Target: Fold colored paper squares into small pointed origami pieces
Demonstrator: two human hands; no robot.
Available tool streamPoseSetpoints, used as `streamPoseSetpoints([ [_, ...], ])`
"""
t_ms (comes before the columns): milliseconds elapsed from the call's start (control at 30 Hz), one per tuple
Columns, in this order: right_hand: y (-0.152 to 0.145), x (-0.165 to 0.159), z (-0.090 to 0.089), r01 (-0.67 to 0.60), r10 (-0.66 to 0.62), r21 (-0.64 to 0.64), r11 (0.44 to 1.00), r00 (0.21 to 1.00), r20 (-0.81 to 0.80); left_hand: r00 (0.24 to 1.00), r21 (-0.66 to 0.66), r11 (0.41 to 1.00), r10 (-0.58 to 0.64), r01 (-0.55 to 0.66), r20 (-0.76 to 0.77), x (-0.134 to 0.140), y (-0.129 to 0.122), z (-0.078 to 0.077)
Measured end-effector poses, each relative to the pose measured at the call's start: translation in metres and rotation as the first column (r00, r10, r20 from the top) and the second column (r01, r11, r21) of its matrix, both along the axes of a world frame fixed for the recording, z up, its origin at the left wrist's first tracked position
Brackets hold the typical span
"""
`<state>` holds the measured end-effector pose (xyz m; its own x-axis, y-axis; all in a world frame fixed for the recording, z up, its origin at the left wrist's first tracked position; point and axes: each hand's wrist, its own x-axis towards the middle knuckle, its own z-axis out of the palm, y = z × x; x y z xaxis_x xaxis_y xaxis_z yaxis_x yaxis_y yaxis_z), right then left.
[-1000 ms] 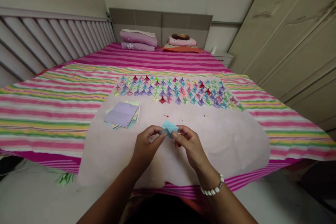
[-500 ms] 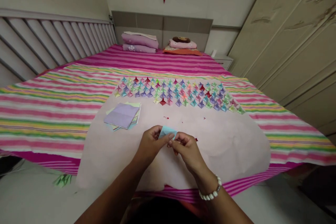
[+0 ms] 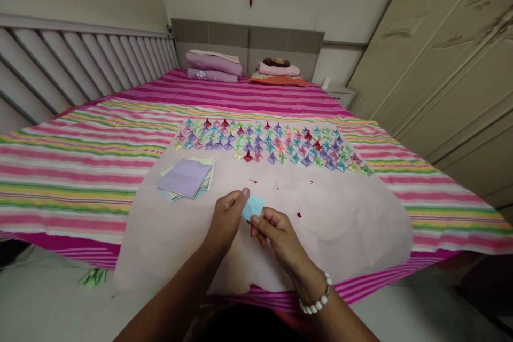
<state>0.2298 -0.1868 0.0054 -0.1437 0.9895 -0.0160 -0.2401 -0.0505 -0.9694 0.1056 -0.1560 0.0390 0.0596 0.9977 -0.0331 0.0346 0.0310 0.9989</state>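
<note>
While a bracelet of white beads [image 3: 313,307] circles the right wrist, the right hand [image 3: 278,232] pinches the lower right corner of a light-blue folded paper [image 3: 253,207] between thumb and fingers. Opposite it, the left hand [image 3: 224,219] grips the paper's left edge, thumb raised along it and fingers mostly hidden behind. The blue piece is held up between both hands, above a large pale sheet [image 3: 352,224] spread over the bed. Just beyond the right hand lies a small dark-red scrap [image 3: 298,215]; farther left sits a loose stack of square papers [image 3: 186,177], lavender on top. Past a few tiny red bits [image 3: 253,181], rows of small pointed folded papers [image 3: 258,147] in many colours line the sheet's far side. Behind them, a striped cover [image 3: 224,109] leads to folded purple bedding [image 3: 214,64] and a pink pile [image 3: 279,69], both before the grey headboard [image 3: 248,37].
</note>
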Motion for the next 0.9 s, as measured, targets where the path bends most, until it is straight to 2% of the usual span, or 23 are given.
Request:
streamPoseSetpoints([
  [233, -0.003, -0.001, -0.006, 0.017, -0.019, -0.044, 0.999, 0.998, -0.055, 0.998, -0.046, 0.999, 0.008, -0.006, 0.063, 0.005, 0.002, -0.014],
  [333, -0.004, 0.002, -0.006, -0.008, 0.005, -0.05, 0.999, 0.999, -0.044, 1.0, 0.003, 1.0, -0.017, 0.017, 0.004, 0.003, 0.002, -0.015],
  [433, -0.003, 0.007, -0.005, -0.046, 0.044, -0.053, 0.998, 0.998, -0.039, 0.992, 0.077, 0.992, -0.092, 0.099, -0.09, -0.001, 0.002, -0.012],
  [567, 0.001, 0.014, -0.004, 0.07, -0.075, -0.068, 0.995, 0.995, -0.067, 0.978, 0.132, 0.979, -0.134, 0.156, -0.16, -0.003, 0.001, -0.006],
  [667, 0.004, 0.016, -0.004, 0.138, -0.147, -0.087, 0.987, 0.983, -0.108, 0.984, 0.116, 0.98, -0.148, 0.16, -0.103, -0.002, 0.001, -0.007],
  [800, 0.006, 0.017, -0.003, 0.201, -0.217, -0.105, 0.974, 0.959, -0.18, 0.981, 0.137, 0.975, -0.186, 0.177, 0.058, -0.004, 0.002, -0.018],
  [900, 0.007, 0.016, 0.0, 0.218, -0.238, -0.118, 0.969, 0.951, -0.199, 0.979, 0.165, 0.97, -0.192, 0.178, 0.073, -0.006, 0.001, -0.024],
])
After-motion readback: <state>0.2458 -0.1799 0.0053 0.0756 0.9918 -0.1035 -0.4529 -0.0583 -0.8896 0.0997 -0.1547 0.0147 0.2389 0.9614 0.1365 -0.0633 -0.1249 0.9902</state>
